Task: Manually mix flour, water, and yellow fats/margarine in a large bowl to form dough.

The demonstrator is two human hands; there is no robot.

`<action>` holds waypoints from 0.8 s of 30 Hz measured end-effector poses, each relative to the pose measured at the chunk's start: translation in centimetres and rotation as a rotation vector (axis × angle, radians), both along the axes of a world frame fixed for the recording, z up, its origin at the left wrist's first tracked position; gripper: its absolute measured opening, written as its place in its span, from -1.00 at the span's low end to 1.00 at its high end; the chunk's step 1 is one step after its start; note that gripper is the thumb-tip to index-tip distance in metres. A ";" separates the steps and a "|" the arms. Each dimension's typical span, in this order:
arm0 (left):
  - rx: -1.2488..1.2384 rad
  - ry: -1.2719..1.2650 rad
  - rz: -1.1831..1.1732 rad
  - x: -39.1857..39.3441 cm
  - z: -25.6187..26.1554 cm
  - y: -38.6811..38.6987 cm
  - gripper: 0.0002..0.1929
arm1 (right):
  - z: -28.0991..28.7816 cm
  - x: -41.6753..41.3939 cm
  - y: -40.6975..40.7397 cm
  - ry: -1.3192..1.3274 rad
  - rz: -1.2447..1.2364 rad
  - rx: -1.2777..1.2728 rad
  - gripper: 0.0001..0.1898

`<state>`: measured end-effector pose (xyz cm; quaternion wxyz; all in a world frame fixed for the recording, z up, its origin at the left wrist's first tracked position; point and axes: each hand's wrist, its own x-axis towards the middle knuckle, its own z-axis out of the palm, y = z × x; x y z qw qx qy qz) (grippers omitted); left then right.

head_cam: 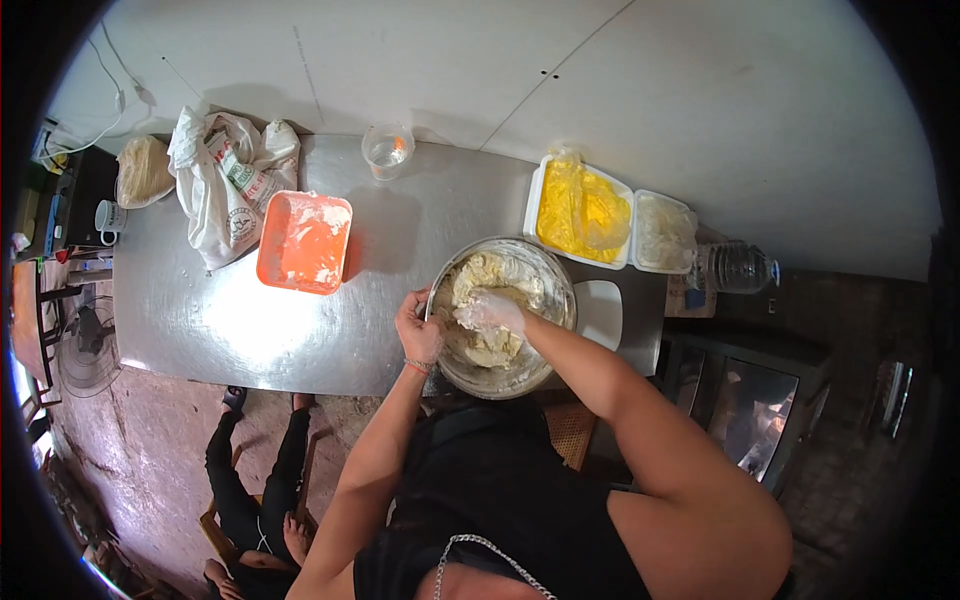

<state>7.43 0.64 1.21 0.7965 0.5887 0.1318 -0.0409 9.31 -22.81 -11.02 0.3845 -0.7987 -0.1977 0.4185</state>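
A round metal bowl (557,352) stands near the front edge of the steel table, its inner wall smeared with flour and paste. Lumpy pale-yellow dough (491,274) lies inside, with looser crumbly parts at the left. My left hand (420,328) grips the bowl's left rim, and flour dusts its wrist. Down in the bowl, my right hand (491,311) has its fingers curled into the dough. A whitish layer covers this hand, apparently a thin plastic glove; the fingertips are partly hidden by dough.
On the steel table (397,240) stand a floury orange tub (306,244), white sacks (214,187), a clear plastic cup (388,152) and a white tub of yellow fat (581,206). A white lid (602,313) lies right of the bowl. A seated person's legs (225,465) are at lower left.
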 end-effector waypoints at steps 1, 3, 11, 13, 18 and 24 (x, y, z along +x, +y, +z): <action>0.012 0.006 0.005 0.3 -0.9 0.6 -0.58 | 0.0 1.1 2.0 0.006 0.023 0.018 -0.52; 0.103 0.006 0.038 0.0 -2.6 1.5 -0.56 | 0.1 0.7 5.7 -0.263 0.433 -0.594 -0.70; 0.058 -0.019 0.065 -0.3 -1.1 0.6 -0.56 | 1.8 -0.3 4.6 -0.159 0.121 -0.617 -0.68; 0.092 -0.008 0.008 0.0 -1.0 -0.1 -0.58 | 1.9 -2.4 3.0 -0.354 0.034 -0.536 -0.73; 0.125 -0.017 0.010 -0.8 -0.3 0.6 -0.57 | 5.2 2.8 0.0 -0.064 -0.087 0.079 -0.73; 0.115 -0.005 0.054 0.2 -0.4 -0.3 -0.57 | 1.7 7.1 3.4 -0.349 0.452 -0.500 -0.62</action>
